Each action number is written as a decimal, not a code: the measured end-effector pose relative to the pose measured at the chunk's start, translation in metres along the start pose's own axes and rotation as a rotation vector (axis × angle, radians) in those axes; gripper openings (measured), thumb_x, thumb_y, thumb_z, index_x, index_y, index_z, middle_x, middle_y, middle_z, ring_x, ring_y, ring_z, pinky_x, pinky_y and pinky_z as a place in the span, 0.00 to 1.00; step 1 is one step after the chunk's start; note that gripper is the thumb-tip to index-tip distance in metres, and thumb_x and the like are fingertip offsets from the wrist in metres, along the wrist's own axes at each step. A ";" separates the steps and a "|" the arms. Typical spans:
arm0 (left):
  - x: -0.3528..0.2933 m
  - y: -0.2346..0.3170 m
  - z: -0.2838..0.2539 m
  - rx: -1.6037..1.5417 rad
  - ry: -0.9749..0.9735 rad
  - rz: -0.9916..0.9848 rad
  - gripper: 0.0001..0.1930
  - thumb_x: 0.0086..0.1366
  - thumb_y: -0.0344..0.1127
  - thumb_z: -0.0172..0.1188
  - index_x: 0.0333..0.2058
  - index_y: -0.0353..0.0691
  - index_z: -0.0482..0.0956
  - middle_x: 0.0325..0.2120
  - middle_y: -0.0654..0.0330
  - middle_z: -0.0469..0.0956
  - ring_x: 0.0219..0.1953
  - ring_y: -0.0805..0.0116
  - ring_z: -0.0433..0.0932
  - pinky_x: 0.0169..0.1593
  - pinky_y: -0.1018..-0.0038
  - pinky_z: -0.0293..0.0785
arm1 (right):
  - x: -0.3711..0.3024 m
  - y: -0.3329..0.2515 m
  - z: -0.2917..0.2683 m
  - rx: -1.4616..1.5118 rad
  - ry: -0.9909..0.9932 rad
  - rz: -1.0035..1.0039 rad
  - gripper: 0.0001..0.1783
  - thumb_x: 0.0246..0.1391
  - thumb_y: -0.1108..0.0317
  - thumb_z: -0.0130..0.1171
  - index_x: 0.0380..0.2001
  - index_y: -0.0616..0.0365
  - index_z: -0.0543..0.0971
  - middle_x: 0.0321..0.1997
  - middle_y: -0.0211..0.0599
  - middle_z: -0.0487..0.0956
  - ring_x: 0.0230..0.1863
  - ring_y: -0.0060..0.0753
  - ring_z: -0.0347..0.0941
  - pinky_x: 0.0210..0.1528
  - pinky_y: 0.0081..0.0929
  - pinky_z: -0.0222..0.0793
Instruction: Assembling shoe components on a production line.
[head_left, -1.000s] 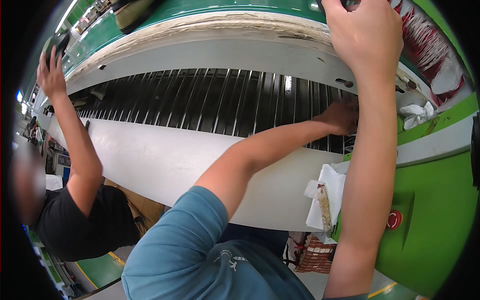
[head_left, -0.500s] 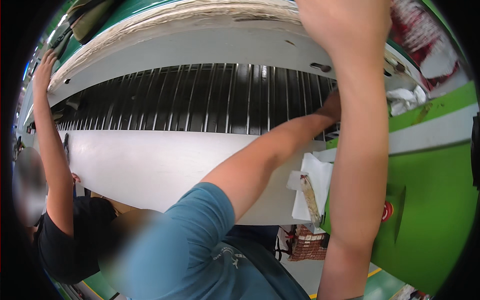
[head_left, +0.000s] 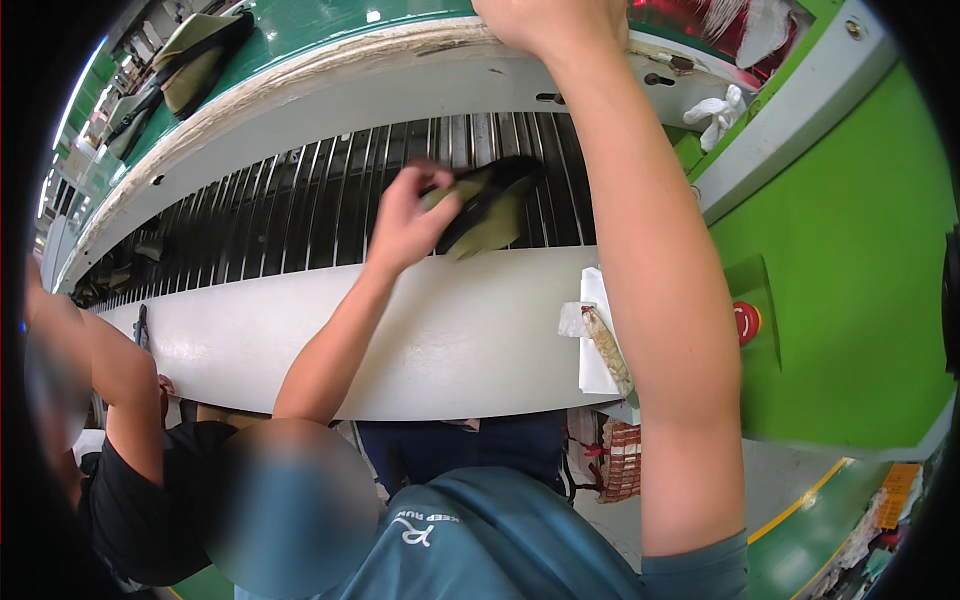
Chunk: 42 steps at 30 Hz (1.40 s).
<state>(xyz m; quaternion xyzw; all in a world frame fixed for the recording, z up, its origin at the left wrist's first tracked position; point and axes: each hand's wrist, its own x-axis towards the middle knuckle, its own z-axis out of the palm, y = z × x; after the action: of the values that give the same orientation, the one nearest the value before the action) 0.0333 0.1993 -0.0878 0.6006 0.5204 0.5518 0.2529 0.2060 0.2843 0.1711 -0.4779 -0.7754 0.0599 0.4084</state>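
Observation:
My left hand (head_left: 408,218) is closed on the near-left part of an olive and black shoe upper (head_left: 490,215). The upper is blurred by motion and hangs over the dark slatted roller bed (head_left: 345,190), just beyond the white panel (head_left: 440,345). My right arm reaches far forward, and my right hand (head_left: 555,22) lies at the top edge of the picture, above the worn pale rim of the upper green belt. Its fingers are mostly cut off or hidden, so what it holds, if anything, does not show.
More olive and black shoe uppers (head_left: 195,65) lie on the green belt (head_left: 310,30) at far left. A co-worker's arm (head_left: 125,375) is at the left. A red button (head_left: 745,323) sits on the green machine side (head_left: 850,270). White paper (head_left: 592,375) carries a taped, worn stick-like item (head_left: 606,348).
My left hand has come back from the right end of the rollers toward the middle, now with a shoe upper. My right hand has shifted left along the far rim. The view has turned.

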 end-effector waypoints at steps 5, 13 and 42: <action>-0.108 0.115 -0.080 0.557 -0.225 0.199 0.09 0.58 0.25 0.65 0.37 0.39 0.77 0.39 0.54 0.88 0.62 0.41 0.83 0.61 0.55 0.80 | -0.015 0.012 0.005 0.158 0.081 -0.203 0.17 0.62 0.55 0.63 0.48 0.50 0.90 0.48 0.51 0.90 0.51 0.59 0.86 0.56 0.51 0.81; -0.156 0.110 -0.063 0.793 -0.162 0.198 0.35 0.61 0.42 0.75 0.65 0.42 0.73 0.75 0.41 0.64 0.73 0.39 0.70 0.71 0.48 0.71 | -0.021 0.030 0.023 0.260 0.380 -0.389 0.14 0.58 0.65 0.71 0.45 0.58 0.90 0.47 0.50 0.90 0.51 0.51 0.88 0.57 0.41 0.81; -0.142 0.152 -0.071 -0.349 0.163 0.137 0.23 0.71 0.29 0.67 0.62 0.32 0.76 0.48 0.60 0.83 0.50 0.74 0.82 0.55 0.73 0.79 | -0.341 -0.010 0.027 1.454 -0.280 0.310 0.10 0.70 0.68 0.72 0.44 0.62 0.82 0.39 0.28 0.85 0.37 0.12 0.76 0.43 0.16 0.73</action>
<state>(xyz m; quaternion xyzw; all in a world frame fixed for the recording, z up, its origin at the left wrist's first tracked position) 0.0411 0.0014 0.0073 0.5350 0.3935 0.6963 0.2722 0.2515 0.0172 -0.0387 -0.1796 -0.5092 0.6732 0.5053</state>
